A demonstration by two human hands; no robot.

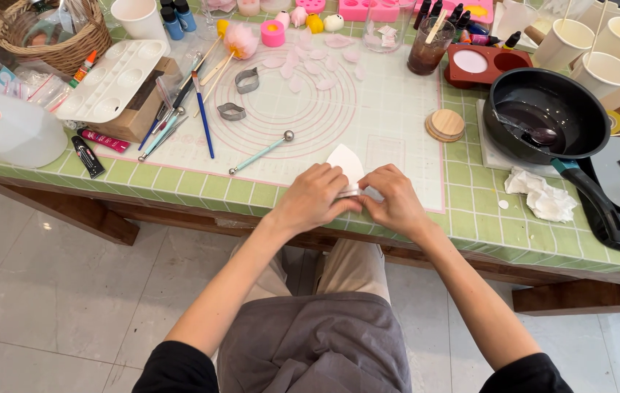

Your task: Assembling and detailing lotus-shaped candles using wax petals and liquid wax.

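Both hands down at the near edge of the silicone mat [397, 109], right in front of me. Left hand [315, 196] and right hand [395, 200] meet on a thin white sheet piece [346, 164], prob wax or paste, can't tell which. Fingers of both curl in and pinch its lower edge, w/ something small & metallic-looking between the fingertips; too hidden to say what exactly. The top of the piece sticks out past my knuckles, rounded, lying flat on the mat.

Feel-wise, my guess: v. light, thin, soft-ish but prone to crack or tear if bent hard. So grip at the edge only, light pinch, both sides supported, no squeezing the middle.

Around me: ball tool [262, 152] lies just left of the hands, blue brush [203, 116] further left, metal cutters [246, 81] up the mat near pale pink petals [317, 62]. Wooden disc [445, 125] to the right, black pan [546, 116] beyond it, crumpled tissue [543, 196] near its handle.
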